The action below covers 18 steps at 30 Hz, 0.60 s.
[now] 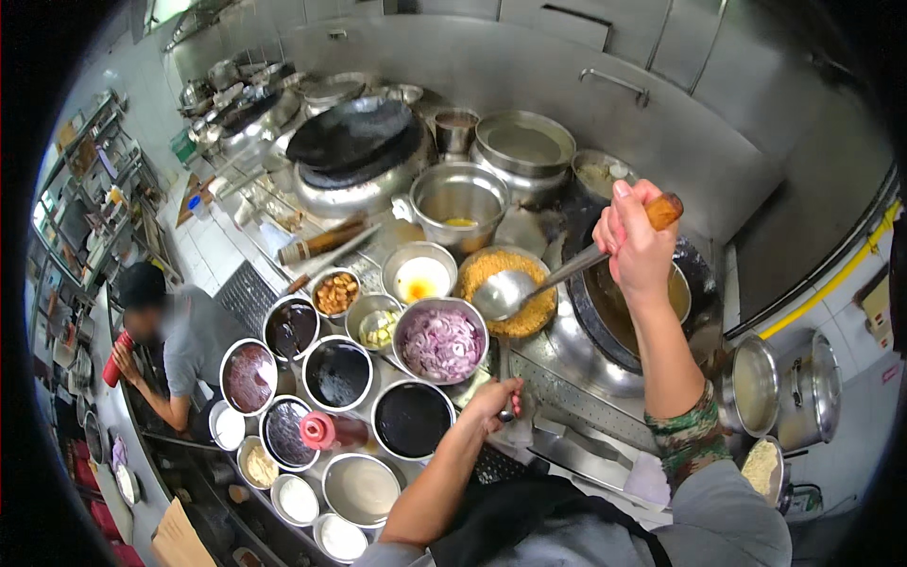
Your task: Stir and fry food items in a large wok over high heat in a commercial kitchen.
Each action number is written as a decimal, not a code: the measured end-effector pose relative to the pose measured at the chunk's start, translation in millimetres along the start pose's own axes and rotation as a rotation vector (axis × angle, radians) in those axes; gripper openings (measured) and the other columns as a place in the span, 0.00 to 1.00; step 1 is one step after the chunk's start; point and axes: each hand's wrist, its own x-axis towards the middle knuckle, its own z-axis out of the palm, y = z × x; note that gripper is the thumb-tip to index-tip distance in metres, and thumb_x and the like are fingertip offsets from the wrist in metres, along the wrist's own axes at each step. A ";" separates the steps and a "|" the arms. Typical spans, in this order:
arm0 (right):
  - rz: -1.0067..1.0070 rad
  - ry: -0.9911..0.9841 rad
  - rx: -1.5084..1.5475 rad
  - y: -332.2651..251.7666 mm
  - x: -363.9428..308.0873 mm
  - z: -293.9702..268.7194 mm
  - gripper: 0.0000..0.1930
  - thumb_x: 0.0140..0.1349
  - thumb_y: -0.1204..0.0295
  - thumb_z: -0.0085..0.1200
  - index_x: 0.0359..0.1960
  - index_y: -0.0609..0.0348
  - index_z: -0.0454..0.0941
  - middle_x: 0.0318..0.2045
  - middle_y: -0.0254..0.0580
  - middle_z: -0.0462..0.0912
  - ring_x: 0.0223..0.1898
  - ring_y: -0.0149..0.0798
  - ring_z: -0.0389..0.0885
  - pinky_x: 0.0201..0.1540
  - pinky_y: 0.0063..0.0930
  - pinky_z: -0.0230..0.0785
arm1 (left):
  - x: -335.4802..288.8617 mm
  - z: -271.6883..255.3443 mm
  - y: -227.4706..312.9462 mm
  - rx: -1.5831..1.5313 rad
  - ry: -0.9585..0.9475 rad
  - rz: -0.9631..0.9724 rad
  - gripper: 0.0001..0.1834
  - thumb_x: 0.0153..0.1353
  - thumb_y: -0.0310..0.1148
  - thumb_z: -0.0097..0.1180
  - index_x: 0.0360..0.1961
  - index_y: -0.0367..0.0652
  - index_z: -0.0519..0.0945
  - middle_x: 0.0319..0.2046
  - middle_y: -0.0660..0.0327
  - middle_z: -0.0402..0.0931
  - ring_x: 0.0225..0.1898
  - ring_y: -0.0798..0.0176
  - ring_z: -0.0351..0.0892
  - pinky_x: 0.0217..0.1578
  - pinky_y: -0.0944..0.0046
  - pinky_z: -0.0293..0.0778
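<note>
My right hand (635, 238) is closed round the wooden-ended handle of a metal ladle (503, 295). The ladle's bowl rests over golden crumbs (491, 266) that fill a round metal vessel. My left hand (493, 402), lower and nearer to me, grips a slim metal handle (504, 359) that runs up toward that vessel; I cannot tell whether they are joined. Just left of the crumbs stands a bowl of chopped purple onion (440, 344). Right of the vessel, a wok (624, 326) holding brownish liquid sits on the stove, partly hidden by my right forearm.
Several metal pots of dark sauces (413, 420) and white powders (296, 499) crowd the left, with a red-capped bottle (321, 431) among them. Behind stand a deep pot (460, 203) and a black wok (350, 132). A co-worker (179, 331) holds a red bottle at the far left.
</note>
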 end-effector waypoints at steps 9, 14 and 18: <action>-0.029 0.017 0.031 -2.0 62.7 8.1 0.16 0.68 0.69 0.58 0.24 0.50 0.65 0.11 0.26 0.62 0.08 0.24 0.58 0.13 0.24 0.53 | -3.8 2.5 0.5 -0.099 -0.029 -0.107 0.05 0.67 0.27 0.57 0.38 0.37 0.76 0.24 0.64 0.74 0.20 0.69 0.73 0.20 0.68 0.74; 0.019 0.044 0.018 28.8 81.1 -7.4 0.14 0.67 0.71 0.58 0.24 0.52 0.67 0.12 0.27 0.65 0.09 0.24 0.60 0.13 0.25 0.56 | 7.1 1.8 -7.0 0.000 0.039 -0.018 0.06 0.67 0.28 0.57 0.35 0.37 0.75 0.23 0.64 0.74 0.20 0.69 0.73 0.20 0.67 0.74; 0.107 0.006 0.041 44.2 88.5 -8.6 0.11 0.66 0.71 0.60 0.29 0.50 0.68 0.13 0.26 0.64 0.10 0.24 0.60 0.14 0.24 0.54 | -5.6 4.3 -2.8 0.065 0.113 -0.034 0.07 0.67 0.28 0.57 0.31 0.39 0.75 0.20 0.65 0.72 0.17 0.69 0.71 0.18 0.69 0.72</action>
